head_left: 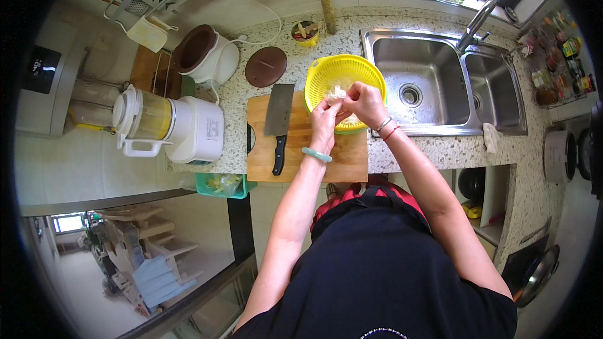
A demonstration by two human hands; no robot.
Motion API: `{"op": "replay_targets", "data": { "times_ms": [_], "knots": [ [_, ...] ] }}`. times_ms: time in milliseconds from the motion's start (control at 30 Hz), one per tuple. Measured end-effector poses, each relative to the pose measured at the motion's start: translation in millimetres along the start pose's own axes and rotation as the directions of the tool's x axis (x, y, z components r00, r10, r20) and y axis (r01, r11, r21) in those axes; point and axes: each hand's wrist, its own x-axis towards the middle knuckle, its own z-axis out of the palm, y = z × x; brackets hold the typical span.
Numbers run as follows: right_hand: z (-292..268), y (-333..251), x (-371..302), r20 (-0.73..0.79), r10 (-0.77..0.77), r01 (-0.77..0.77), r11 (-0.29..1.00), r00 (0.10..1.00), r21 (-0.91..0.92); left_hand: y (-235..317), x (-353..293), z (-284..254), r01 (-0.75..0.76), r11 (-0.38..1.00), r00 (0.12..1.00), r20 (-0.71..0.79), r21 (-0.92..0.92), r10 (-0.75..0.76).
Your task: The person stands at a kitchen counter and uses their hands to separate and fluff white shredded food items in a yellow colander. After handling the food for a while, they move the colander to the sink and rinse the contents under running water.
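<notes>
Both hands meet over a yellow colander (342,64) at the front of the counter. My left hand (324,127), with a pale green bangle at its wrist, is closed on the lower side of a whitish, shredded-looking clump of food (336,93). My right hand (367,104) pinches the clump from the right, its fingertips against it. The clump's exact kind is too small to make out. More pale pieces lie in the colander, partly hidden under my hands. Left of the colander, a cleaver (278,113) rests on a wooden cutting board (314,160), its black handle toward me.
A double steel sink (414,69) with a tap (480,22) lies to the right. On the left stand a white blender (195,129), a white pot (220,59) and a brown lid (266,67). A green bin (242,189) hangs below the counter edge. A small yellow container (306,36) sits behind.
</notes>
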Motion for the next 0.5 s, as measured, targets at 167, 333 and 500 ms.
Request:
{"op": "replay_targets", "data": {
  "times_ms": [167,333,500],
  "knots": [
    [5,7,4,-0.016,0.000,0.001,0.997,1.000,0.078,-5,5,-3,0.001,1.000,1.000,-0.024,-0.001,-0.001],
    [7,16,5,0.053,0.051,-0.058,0.989,0.997,0.133,-9,10,-14,-0.010,1.000,1.000,-0.004,0.006,0.010],
    [13,21,6,0.037,0.156,-0.160,0.978,0.987,0.136,-6,9,-8,0.011,0.999,1.000,0.015,0.034,-0.012]
  ]
}}
